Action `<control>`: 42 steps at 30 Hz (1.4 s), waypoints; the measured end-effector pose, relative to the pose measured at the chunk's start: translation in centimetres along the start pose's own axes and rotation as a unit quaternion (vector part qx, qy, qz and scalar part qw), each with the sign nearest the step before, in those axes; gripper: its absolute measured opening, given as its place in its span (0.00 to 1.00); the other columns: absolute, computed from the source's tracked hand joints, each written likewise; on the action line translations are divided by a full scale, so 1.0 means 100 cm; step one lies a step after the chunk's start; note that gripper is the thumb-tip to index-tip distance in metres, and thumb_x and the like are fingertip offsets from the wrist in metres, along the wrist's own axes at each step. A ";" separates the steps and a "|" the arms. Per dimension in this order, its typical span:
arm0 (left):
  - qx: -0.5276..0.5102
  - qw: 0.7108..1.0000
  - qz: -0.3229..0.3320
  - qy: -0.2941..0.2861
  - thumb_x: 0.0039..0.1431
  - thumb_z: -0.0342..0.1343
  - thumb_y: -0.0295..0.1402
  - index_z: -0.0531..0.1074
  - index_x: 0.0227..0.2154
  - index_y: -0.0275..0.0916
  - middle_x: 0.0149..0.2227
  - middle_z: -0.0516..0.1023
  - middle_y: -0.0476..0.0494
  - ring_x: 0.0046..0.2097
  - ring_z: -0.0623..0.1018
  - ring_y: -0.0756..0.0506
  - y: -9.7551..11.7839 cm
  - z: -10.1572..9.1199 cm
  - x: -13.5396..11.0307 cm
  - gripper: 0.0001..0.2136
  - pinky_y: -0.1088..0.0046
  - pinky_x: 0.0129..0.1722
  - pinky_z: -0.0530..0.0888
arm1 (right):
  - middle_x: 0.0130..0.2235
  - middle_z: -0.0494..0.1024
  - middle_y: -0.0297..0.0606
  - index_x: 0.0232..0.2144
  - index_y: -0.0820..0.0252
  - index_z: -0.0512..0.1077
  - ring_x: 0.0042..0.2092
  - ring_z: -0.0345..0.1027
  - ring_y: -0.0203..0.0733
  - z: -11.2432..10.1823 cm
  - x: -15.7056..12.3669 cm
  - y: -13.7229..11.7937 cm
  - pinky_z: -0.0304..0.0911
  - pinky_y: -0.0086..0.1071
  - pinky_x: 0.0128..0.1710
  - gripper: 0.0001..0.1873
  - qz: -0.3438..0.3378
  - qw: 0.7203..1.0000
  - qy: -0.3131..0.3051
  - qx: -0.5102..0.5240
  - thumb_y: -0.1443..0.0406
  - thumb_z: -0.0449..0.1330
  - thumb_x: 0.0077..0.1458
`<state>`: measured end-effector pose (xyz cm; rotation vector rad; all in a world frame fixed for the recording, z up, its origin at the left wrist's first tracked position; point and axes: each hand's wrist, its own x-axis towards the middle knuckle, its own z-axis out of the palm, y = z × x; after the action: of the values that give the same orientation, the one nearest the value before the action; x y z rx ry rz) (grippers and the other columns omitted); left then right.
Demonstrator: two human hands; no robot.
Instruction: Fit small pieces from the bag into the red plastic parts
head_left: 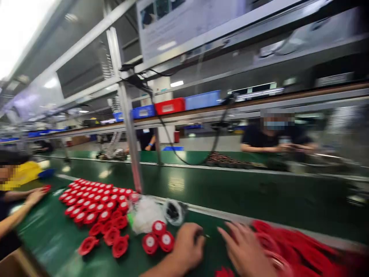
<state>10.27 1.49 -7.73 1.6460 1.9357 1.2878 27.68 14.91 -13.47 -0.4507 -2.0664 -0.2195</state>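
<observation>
Left hand (188,244) half-curled, grip unclear, just beside three white-centred red parts (158,230); right hand (245,248) loosely open, fingers spread, by red pile (300,248); all over green counter (54,234).

Long green workbenches (201,188) and coloured bins (170,105) show a factory.

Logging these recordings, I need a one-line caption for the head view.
Left hand and right hand over a green table, between white-centred red parts and a blurred red pile.
</observation>
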 end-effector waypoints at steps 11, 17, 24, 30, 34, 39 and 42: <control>0.107 0.984 0.131 -0.061 0.67 0.49 0.32 0.79 0.50 0.40 0.46 0.78 0.36 0.49 0.74 0.35 -0.009 0.004 0.030 0.16 0.51 0.54 0.72 | 0.69 0.61 0.57 0.68 0.58 0.66 0.71 0.49 0.69 -0.043 0.025 -0.022 0.45 0.67 0.71 0.30 0.197 0.938 -0.286 0.003 0.61 0.59 0.66; 0.109 0.985 0.120 -0.052 0.65 0.51 0.31 0.79 0.35 0.39 0.40 0.76 0.38 0.45 0.74 0.37 -0.007 0.015 0.042 0.10 0.54 0.50 0.72 | 0.75 0.50 0.51 0.71 0.47 0.62 0.75 0.38 0.67 -0.045 0.025 -0.016 0.30 0.64 0.73 0.31 0.213 0.921 -0.322 0.048 0.48 0.53 0.71; 0.055 0.994 0.085 -0.038 0.61 0.52 0.34 0.73 0.28 0.41 0.34 0.77 0.41 0.40 0.75 0.38 -0.006 0.021 0.041 0.08 0.57 0.45 0.71 | 0.75 0.48 0.51 0.71 0.45 0.61 0.75 0.33 0.69 -0.042 0.026 -0.016 0.25 0.64 0.72 0.33 0.235 0.912 -0.329 0.067 0.45 0.52 0.70; -0.015 0.999 0.024 -0.026 0.58 0.58 0.47 0.76 0.28 0.40 0.31 0.78 0.42 0.35 0.75 0.39 0.002 0.013 0.037 0.14 0.63 0.40 0.70 | 0.68 0.61 0.57 0.58 0.60 0.76 0.72 0.43 0.71 -0.041 0.025 -0.017 0.36 0.68 0.71 0.22 0.220 0.947 -0.222 0.079 0.58 0.60 0.65; -0.107 0.993 -0.027 -0.043 0.53 0.61 0.62 0.75 0.28 0.38 0.27 0.76 0.45 0.31 0.72 0.44 0.006 0.007 0.031 0.27 0.68 0.34 0.69 | 0.60 0.71 0.52 0.36 0.62 0.81 0.69 0.51 0.63 -0.034 0.021 -0.017 0.55 0.57 0.69 0.07 0.174 0.962 -0.154 0.141 0.69 0.62 0.58; -0.216 0.968 -0.100 -0.080 0.46 0.64 0.68 0.72 0.28 0.36 0.22 0.66 0.53 0.23 0.62 0.53 0.008 0.009 0.027 0.34 0.77 0.24 0.57 | 0.53 0.74 0.48 0.34 0.60 0.76 0.66 0.56 0.58 -0.032 0.021 -0.021 0.63 0.53 0.65 0.07 0.161 0.961 -0.130 0.186 0.75 0.60 0.57; -0.256 0.954 -0.120 -0.103 0.45 0.67 0.66 0.72 0.27 0.35 0.22 0.66 0.54 0.23 0.59 0.55 0.009 0.012 0.025 0.33 0.78 0.23 0.55 | 0.49 0.75 0.45 0.36 0.59 0.72 0.61 0.61 0.54 -0.036 0.025 -0.023 0.65 0.50 0.62 0.07 0.165 0.957 -0.106 0.214 0.75 0.59 0.59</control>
<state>10.96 4.23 -6.90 1.1925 1.4629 1.3149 28.47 12.21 -9.40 -0.5559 -2.1288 0.4885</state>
